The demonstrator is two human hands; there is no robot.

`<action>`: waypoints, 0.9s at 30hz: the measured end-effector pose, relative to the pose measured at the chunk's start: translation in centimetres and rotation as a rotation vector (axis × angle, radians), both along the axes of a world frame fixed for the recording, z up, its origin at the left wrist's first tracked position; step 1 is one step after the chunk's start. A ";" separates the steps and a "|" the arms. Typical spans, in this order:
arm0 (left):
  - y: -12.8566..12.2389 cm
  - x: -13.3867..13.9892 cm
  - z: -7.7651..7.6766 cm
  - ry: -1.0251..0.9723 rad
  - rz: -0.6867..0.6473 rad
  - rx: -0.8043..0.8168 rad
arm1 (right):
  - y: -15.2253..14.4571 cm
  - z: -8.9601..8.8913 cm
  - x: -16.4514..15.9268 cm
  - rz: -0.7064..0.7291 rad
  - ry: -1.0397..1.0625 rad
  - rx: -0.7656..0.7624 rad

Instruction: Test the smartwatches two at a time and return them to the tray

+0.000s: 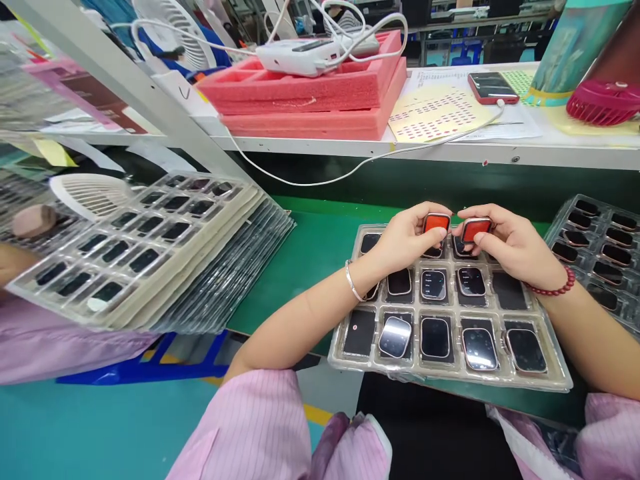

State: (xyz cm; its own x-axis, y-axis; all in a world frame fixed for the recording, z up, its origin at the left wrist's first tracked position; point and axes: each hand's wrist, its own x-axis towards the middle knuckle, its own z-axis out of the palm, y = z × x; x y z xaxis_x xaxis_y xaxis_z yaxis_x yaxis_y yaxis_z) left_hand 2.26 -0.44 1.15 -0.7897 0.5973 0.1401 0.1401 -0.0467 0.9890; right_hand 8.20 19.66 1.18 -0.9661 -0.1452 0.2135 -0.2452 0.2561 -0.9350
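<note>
Pink striped sleeves (pixel 250 427) are closest, ending around my elbows, bare forearms past that. So I've got one watch per hand: my left hand (pixel 415 230) is pinching the left watch (pixel 436 223) by its edges, my right hand (pixel 505 240) has the right watch (pixel 470 231) the same way, thumb over a lower corner. Both are tipped up towards me with orange-red screens, side by side over the far row of the clear tray (pixel 554 360).

What could bite me? They're so near each other that one careless twist could clack the cases together. Grip's only fingertips and thumbs, so a slip probably drops one on the watches below, maybe on the two with lit lists of text. The crooked watch (pixel 395 337) in the near row could get knocked, I reckon, if a forearm dips.

Pose-wise, both arms reach forward and inward, wrists bent towards each other, silver bracelet (pixel 353 280) by the tray's left edge, red beads (pixel 560 283) over on the right.

Further out: a tall stack of trays (pixel 225 267) left, another loaded tray (pixel 597 230) right, pink foam (pixel 300 127) on the far shelf.
</note>
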 end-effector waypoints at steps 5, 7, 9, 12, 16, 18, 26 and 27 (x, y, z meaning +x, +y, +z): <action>-0.1 0.6 0.8 -0.032 -0.003 -0.020 | 0.0 0.3 0.1 -0.005 -0.005 -0.027; -0.2 0.7 1.1 -0.045 -0.005 -0.048 | 0.0 0.4 0.2 0.000 0.006 -0.038; -0.2 0.7 1.1 -0.065 -0.002 -0.068 | 0.0 0.4 0.3 0.011 0.016 -0.041; -0.2 0.6 0.9 -0.084 0.001 -0.058 | 0.0 0.4 0.3 0.017 0.024 -0.019; -0.2 0.5 0.7 -0.104 -0.005 -0.039 | 0.1 0.2 0.2 0.019 0.056 0.006; -0.1 0.5 0.7 -0.106 -0.006 -0.034 | 0.1 0.1 0.2 0.027 0.073 0.006; -0.1 0.4 0.4 -0.057 -0.049 0.008 | 0.0 -0.1 0.1 0.042 0.088 -0.047; 0.0 0.4 0.3 -0.051 -0.052 0.017 | 0.0 -0.1 0.1 0.042 0.091 -0.050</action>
